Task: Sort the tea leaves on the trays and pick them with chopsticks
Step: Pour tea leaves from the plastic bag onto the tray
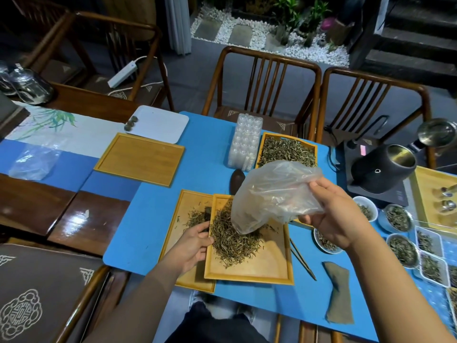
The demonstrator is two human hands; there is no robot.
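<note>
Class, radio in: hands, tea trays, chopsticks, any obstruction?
Right hand holds plastic bag over leaves. Left hand grips upper tray. Chopsticks unused on mat.

Your left hand and right hand are bare, forearms uncovered with no sleeves showing; dark trousers cover your legs below.

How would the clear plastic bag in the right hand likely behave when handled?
The plastic bag is crumpled and droops from the right hand, so it is probably floppy and very light. Its glossy film looks slippery. Its mouth hangs over the tea leaves on the tray, and would likely collapse if released.
</note>
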